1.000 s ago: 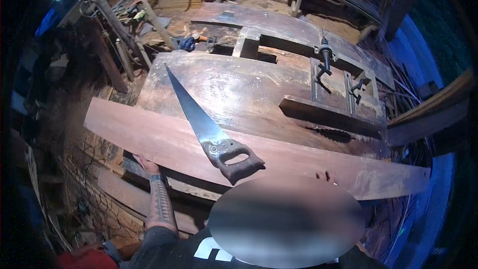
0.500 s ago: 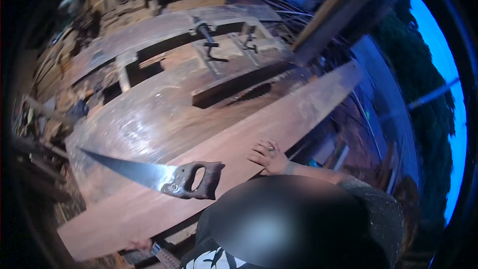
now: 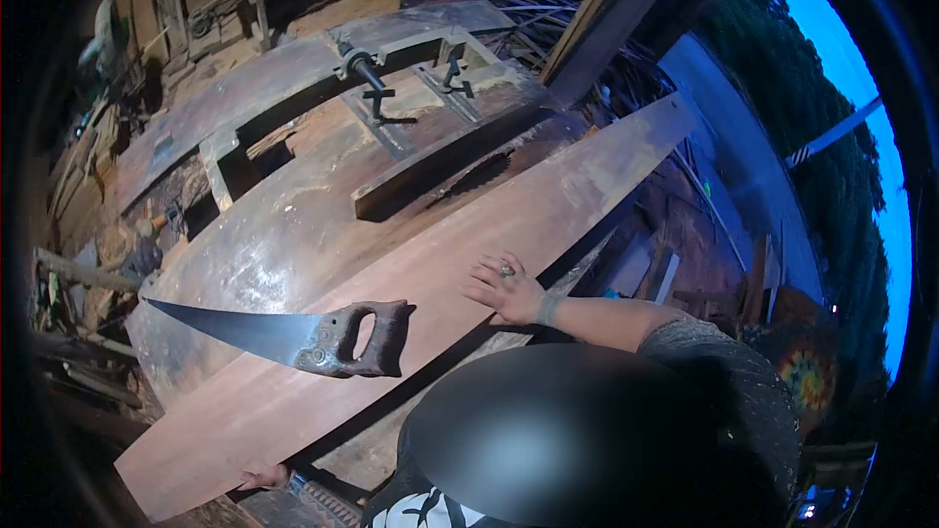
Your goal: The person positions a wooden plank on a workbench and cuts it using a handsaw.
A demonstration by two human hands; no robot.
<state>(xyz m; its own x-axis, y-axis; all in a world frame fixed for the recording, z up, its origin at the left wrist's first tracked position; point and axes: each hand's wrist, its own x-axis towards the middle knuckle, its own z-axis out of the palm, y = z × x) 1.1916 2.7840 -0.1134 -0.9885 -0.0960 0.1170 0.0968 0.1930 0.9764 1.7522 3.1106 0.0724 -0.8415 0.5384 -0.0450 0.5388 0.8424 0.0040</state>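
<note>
Reddish-brown wood makes up the long board (image 3: 440, 295), which slants from the lower left to the upper right of the frame, partly over the surface (image 3: 279, 249). At the far left, the saw (image 3: 293, 334) points its narrow tip towards the surface's left edge; its blade reaches past the board, while its handle rests on the board left of centre. Neither hand touches it, so a good hold here probably means tilting the board as little as possible, since a loose saw could slide.

At lower left, the left hand (image 3: 264, 477) is at the board's near edge. Part of it is hidden, so I cannot tell how firmly its grip closes. A steady hold at this end should help stop the board swinging.

Right of the saw, near the upper middle, two metal clamps (image 3: 372, 81) stand over the surface beside a thick beam (image 3: 450, 161); the board lies apart from the clamps, so its steadiness seems to depend on the hands.

Just right of centre, the right hand (image 3: 511, 288) lies palm down on the board, its grip spread and closed around nothing. Even pressure from both hands, spaced well apart as they are, seems best for controlling such a long piece.
</note>
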